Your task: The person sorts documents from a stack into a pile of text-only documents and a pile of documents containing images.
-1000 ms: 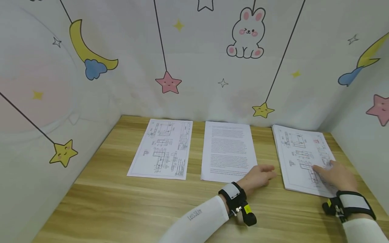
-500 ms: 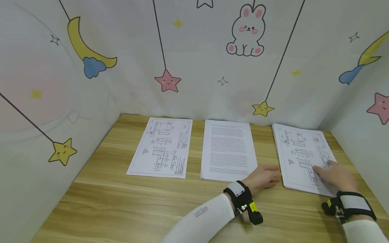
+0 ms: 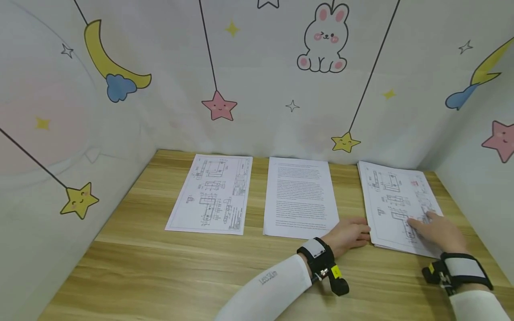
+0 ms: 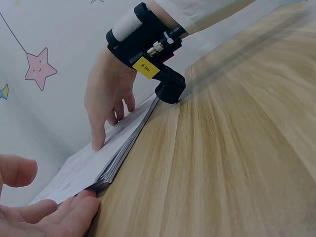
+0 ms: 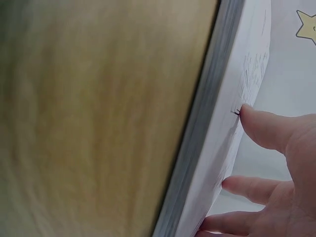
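A thick stack of paper (image 3: 395,200) with a technical drawing on its top sheet lies at the right of the table. My right hand (image 3: 441,232) rests on it, thumb and fingertips spread and touching the top sheet, as the right wrist view also shows. At the stack's left edge is my left hand (image 3: 348,235), its fingers extended and their tips right at the paper's side. In the left wrist view the left fingers (image 4: 74,212) lie low along the edge of the stack (image 4: 116,153), with the thumb apart above them.
A text page (image 3: 301,198) lies in the middle of the table (image 3: 180,276), its lower right corner near the left wrist. Farther left is a single drawing sheet (image 3: 210,194). A patterned white curtain wall (image 3: 257,80) borders the back and sides.
My left hand has moved right, from the gap between the papers to the stack's left edge. My right hand has stayed on the stack. The head view has shifted slightly.
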A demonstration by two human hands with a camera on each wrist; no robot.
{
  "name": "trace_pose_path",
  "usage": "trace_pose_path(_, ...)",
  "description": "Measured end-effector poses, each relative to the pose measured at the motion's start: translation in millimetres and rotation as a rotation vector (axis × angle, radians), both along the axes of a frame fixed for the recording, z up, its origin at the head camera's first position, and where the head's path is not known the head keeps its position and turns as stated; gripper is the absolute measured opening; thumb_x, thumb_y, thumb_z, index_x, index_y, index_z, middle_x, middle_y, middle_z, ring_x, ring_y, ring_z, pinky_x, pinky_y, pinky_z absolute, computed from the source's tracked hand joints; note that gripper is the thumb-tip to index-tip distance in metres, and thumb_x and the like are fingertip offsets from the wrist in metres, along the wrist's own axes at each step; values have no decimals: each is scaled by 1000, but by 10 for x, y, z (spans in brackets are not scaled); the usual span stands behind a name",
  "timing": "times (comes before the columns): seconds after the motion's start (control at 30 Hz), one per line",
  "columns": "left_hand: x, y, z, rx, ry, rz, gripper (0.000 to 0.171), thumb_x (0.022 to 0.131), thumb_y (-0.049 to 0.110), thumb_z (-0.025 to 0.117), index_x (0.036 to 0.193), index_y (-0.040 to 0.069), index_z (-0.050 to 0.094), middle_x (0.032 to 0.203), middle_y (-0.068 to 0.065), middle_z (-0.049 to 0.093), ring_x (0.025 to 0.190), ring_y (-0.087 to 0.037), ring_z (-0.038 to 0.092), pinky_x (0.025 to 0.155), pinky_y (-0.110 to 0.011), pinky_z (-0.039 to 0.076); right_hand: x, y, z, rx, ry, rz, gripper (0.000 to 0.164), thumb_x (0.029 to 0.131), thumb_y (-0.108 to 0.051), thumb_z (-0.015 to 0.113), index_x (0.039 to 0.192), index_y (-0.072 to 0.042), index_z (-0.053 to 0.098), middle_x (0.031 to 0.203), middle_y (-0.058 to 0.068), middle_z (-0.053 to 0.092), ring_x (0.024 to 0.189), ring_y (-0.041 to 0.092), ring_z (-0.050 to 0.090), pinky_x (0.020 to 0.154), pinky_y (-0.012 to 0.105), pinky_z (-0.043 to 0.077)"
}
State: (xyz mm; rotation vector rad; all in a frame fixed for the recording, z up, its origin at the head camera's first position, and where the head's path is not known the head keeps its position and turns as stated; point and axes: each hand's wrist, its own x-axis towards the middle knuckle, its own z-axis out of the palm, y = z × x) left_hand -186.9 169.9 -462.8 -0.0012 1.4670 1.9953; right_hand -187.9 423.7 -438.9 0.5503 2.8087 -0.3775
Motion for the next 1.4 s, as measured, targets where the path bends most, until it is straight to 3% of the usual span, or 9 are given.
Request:
trace_pose_path(0.17, -29, 38, 0, -30, -14, 34, 49, 93, 7, 61, 140, -6, 49, 114, -12, 63, 101, -24, 64, 100, -44, 53, 23, -19, 13, -36, 19, -40, 87, 97, -50, 51, 145, 17, 23, 144, 48, 23, 126, 65, 31, 101, 71, 36)
trace_pose_path(0.3, -45, 54, 9, -56, -2, 51, 42, 93, 6, 60, 133, -5, 55, 107, -12, 65, 93, -22, 63, 96, -43, 55, 21, -18, 4, -37, 58, -49, 82, 97, -46, 51, 144, 17, 27, 143, 48, 27, 126, 64, 32, 102, 70, 36)
trace_pose_path(0.53, -106, 53, -19, -72, 24, 100, 31, 94, 4, 59, 123, -6, 63, 103, -16, 72, 100, -29, 71, 90, -46, 57, -19, -10, 41, -60, 70, -15, 79, 98, -49, 47, 142, 16, 35, 141, 49, 30, 127, 65, 31, 100, 72, 35)
trace_pose_path(0.8, -142, 6, -16, -41, 24, 80, 26, 97, 7, 56, 120, -2, 61, 104, -16, 71, 102, -35, 71, 87, -47, 58, -4, -96, 74, -64, 120, -1, 66, 100, -39, 46, 135, 17, 43, 129, 44, 49, 114, 58, 49, 88, 63, 45)
trace_pose_path(0.93, -130, -10, 24, -44, 56, 50, 26, 98, 5, 51, 122, 4, 62, 103, -16, 73, 97, -34, 73, 82, -44, 60, 0, -160, 100, -70, 131, -8, 63, 100, -39, 46, 132, 16, 47, 128, 43, 51, 113, 56, 51, 85, 60, 46)
trace_pose_path(1.17, -132, -29, 60, -8, 83, 27, 45, 91, -10, 42, 128, 10, 58, 106, -15, 71, 98, -35, 72, 79, -43, 61, 8, -182, 123, -108, 134, -37, 66, 101, -43, 43, 134, 14, 46, 132, 44, 46, 110, 53, 50, 81, 55, 47)
trace_pose_path(1.4, -144, -53, 54, 8, 75, 40, 46, 90, -15, 41, 125, 10, 55, 104, -12, 69, 98, -36, 71, 79, -45, 60, -21, -195, 121, -181, 97, -65, 78, 101, -52, 39, 147, 11, 31, 140, 46, 36, 124, 58, 42, 95, 65, 44)
